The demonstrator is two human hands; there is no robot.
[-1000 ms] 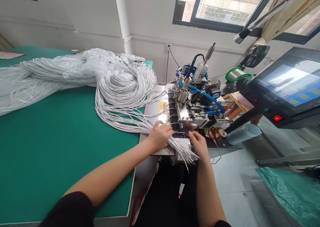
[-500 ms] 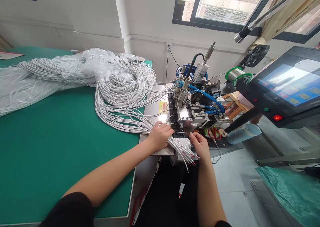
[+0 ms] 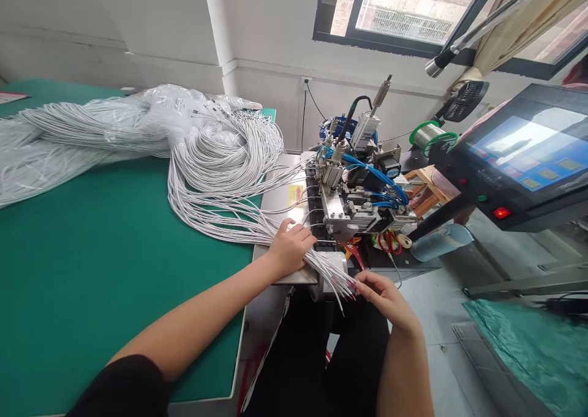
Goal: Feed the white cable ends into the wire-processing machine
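Note:
My left hand [image 3: 290,247] rests closed over a fanned bundle of thin white wires [image 3: 327,271] on the metal plate [image 3: 294,277] at the front of a small machine [image 3: 353,202]. The wire ends, red-tipped, stick out past the plate's front edge. My right hand [image 3: 383,296] is below and right of the plate, fingers pinched at the tips of those wire ends. The wires run back to a large heap of white wires [image 3: 220,154] on the green table [image 3: 101,251].
The machine has blue hoses and a metal head. A touchscreen console [image 3: 519,160] with a red light stands at the right. Red-handled scissors [image 3: 388,242] lie by the machine. A solder spool [image 3: 429,134] sits behind. Tiled floor and a green sheet [image 3: 533,349] lie below right.
My right hand has drawn back from the machine's head, down and to the right, to the wire tips. My left hand stays on the bundle. The view shifted slightly.

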